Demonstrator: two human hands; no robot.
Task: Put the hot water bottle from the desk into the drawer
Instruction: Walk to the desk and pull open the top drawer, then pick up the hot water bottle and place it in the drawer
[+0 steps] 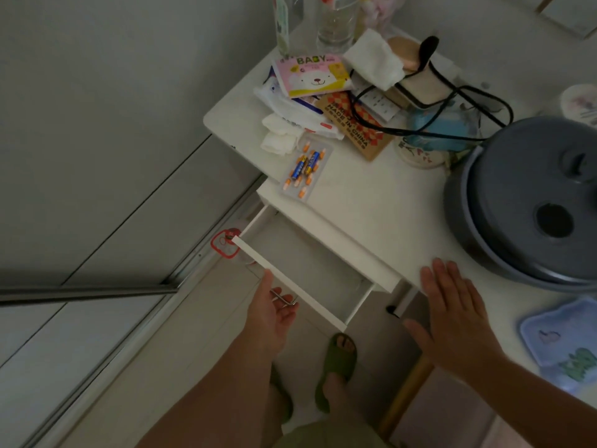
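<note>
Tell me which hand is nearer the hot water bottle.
Right. The right hand lies open on the desk edge just left of the hot water bottle; the left hand is at the drawer handle.

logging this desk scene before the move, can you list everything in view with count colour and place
hot water bottle: 1, blue, desk's near right edge
drawer: 1, white, pulled open under the desk
desk: 1, white
pot: 1, grey, lidded, right of desk
batteries: 2, blue and yellow, on a pill blister
pill blister: 1, orange capsules, desk's left edge
baby pack: 1, pink, on the far clutter
glass: 1, clear, far edge
cable: 1, black, looped over clutter
slippers: 2, green, floor
left hand: at drawer handle, grip open
right hand: flat, open, at desk edge
</note>
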